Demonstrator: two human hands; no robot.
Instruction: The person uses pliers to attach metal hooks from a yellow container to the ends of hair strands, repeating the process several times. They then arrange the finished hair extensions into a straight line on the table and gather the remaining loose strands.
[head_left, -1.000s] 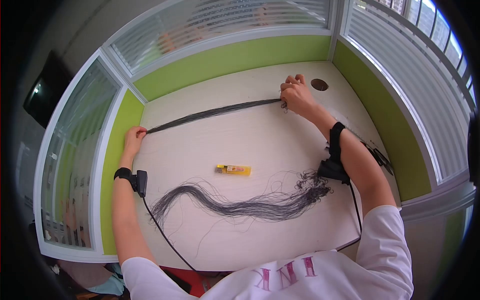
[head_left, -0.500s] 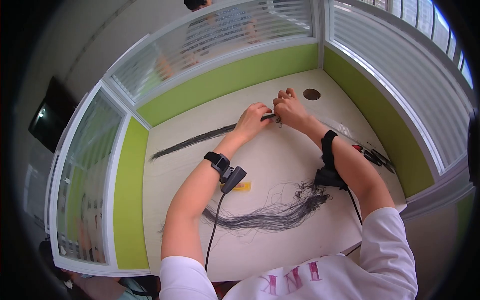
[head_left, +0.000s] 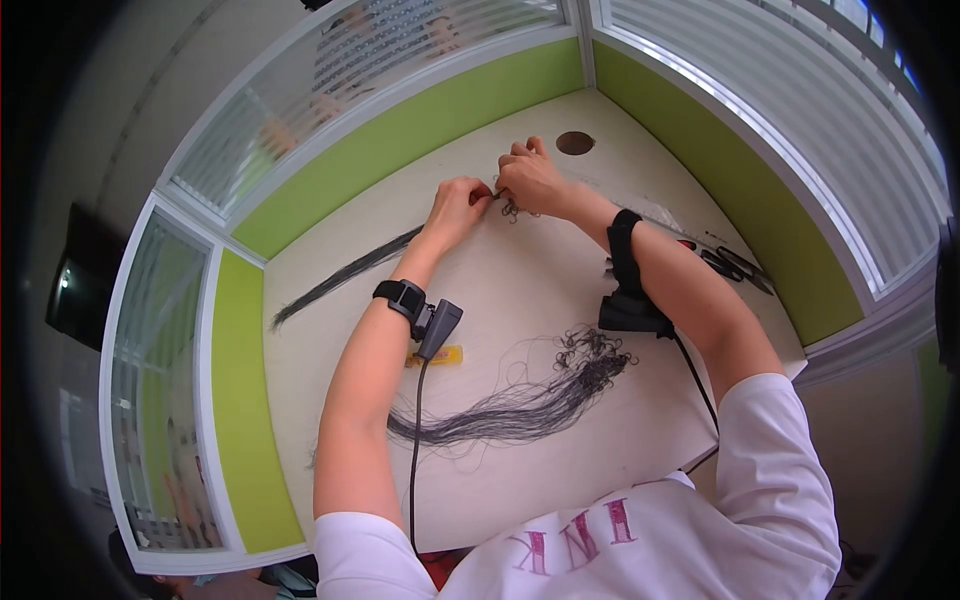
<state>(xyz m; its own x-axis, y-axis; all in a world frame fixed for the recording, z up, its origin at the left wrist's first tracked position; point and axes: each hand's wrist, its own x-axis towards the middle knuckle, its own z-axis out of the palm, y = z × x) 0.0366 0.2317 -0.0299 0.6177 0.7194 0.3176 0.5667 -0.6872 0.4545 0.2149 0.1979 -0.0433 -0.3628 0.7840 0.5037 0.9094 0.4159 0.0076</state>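
As yr L hand point(head_left: 455, 205) & R hand point(head_left: 530, 180) pinch one end of the hair strand point(head_left: 340, 275), fingers closed on it, the rest lies straight. Loose bundle point(head_left: 500, 405) sits apart, prob. avoiding tangles.

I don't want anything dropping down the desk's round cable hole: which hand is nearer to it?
Right. The right hand sits just below-left of the cable hole, apart from it; the left hand is farther left, beyond the right, both pinching the hair bundle.

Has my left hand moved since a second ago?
Yes. The left hand went from the hair strand's far tip by the green partition to beside the right hand, near the desk hole.
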